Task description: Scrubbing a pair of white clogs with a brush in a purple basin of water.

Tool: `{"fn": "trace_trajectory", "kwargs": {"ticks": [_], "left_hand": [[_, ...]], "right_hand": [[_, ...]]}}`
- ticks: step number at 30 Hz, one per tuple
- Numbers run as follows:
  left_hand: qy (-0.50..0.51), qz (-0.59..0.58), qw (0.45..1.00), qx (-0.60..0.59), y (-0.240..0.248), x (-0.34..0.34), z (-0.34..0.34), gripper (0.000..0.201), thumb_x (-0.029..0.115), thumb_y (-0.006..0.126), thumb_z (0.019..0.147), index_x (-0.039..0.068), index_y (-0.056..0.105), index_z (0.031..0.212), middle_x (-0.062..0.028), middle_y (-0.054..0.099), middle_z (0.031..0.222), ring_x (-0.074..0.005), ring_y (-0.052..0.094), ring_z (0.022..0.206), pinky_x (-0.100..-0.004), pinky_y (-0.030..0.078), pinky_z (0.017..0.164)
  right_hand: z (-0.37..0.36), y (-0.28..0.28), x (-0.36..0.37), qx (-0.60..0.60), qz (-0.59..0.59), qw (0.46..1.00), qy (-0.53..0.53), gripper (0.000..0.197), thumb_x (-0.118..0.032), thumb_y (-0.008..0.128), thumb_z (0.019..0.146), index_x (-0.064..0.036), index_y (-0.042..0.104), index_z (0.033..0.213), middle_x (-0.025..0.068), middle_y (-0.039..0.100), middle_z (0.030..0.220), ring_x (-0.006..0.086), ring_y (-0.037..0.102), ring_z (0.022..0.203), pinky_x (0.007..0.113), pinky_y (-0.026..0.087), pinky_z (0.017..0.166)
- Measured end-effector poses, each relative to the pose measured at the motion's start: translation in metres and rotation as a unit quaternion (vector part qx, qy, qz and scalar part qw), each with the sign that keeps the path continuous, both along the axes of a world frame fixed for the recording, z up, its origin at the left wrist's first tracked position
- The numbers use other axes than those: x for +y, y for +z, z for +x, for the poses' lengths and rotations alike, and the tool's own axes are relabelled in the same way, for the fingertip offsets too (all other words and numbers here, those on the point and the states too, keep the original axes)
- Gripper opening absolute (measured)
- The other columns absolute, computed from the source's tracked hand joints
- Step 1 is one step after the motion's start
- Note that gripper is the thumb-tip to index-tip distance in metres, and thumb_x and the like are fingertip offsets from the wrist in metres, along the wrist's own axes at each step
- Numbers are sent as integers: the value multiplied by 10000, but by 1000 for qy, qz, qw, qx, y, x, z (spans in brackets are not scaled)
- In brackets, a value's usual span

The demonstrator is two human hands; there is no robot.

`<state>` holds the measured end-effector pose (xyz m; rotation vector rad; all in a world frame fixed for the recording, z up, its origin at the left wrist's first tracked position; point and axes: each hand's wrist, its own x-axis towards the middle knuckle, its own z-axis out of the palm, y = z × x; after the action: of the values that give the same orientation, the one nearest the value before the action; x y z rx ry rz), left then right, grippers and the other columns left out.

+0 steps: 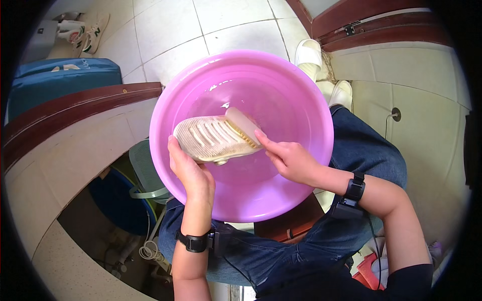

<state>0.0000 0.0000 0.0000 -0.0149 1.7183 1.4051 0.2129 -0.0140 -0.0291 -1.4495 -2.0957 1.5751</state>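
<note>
Dark shirt cloth (341, 281) fills the lower edge, and beyond it jeans (271, 251) cover knees flanking a pink basin (251, 216) that holds water. Over the basin, the left grip (193, 173) is closed on the near left edge of a pale shoe (208, 136), its ridged sole facing up. The right grip (293, 160) clasps a brush (243, 123), yellowish bristles against the sole. One white slipper (308, 54) sits beyond the basin's right rim on tiled floor (241, 45).
</note>
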Motion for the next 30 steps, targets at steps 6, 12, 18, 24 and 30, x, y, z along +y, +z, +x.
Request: {"fn": "trace_trajectory", "kwargs": {"ticks": [6, 12, 18, 24, 30], "left_hand": [[1, 0, 1000, 8, 3, 0, -3, 390, 356, 427, 961, 14, 525, 1119, -87, 595, 1062, -172, 588, 981, -308, 463, 846], [5, -6, 1000, 3, 1, 0, -3, 390, 356, 428, 960, 16, 526, 1125, -83, 595, 1065, -170, 586, 983, -305, 462, 845], [6, -3, 1000, 5, 1, 0, -4, 402, 370, 426, 959, 16, 529, 1121, -83, 598, 1064, -170, 586, 984, -306, 461, 850], [2, 4, 1000, -7, -1, -3, -7, 403, 368, 424, 961, 13, 533, 1118, -87, 600, 1063, -173, 585, 988, -308, 458, 856], [12, 2, 1000, -20, 2, -2, -7, 402, 368, 435, 961, 10, 536, 1112, -88, 601, 1068, -172, 588, 985, -312, 466, 851]], "right_hand": [[-7, 28, 1, 108, 75, 988, 81, 584, -35, 531, 842, -114, 369, 1398, 144, 543, 659, 301, 565, 561, 390, 463, 542], [-3, 6, -4, 65, 86, 994, 21, 575, -55, 541, 841, -154, 392, 1388, 147, 540, 643, 311, 554, 537, 400, 459, 535], [7, -12, 13, -153, 16, 988, 6, 537, -129, 488, 881, -153, 343, 1397, 192, 581, 664, 376, 606, 652, 493, 474, 612], [17, -21, 13, -288, 57, 956, 29, 557, -111, 474, 870, -113, 313, 1403, 216, 619, 746, 392, 614, 682, 492, 493, 637], [12, -25, 8, -155, -93, 983, 18, 482, -112, 453, 876, -47, 388, 1350, 250, 627, 816, 402, 628, 725, 462, 502, 675]]}}
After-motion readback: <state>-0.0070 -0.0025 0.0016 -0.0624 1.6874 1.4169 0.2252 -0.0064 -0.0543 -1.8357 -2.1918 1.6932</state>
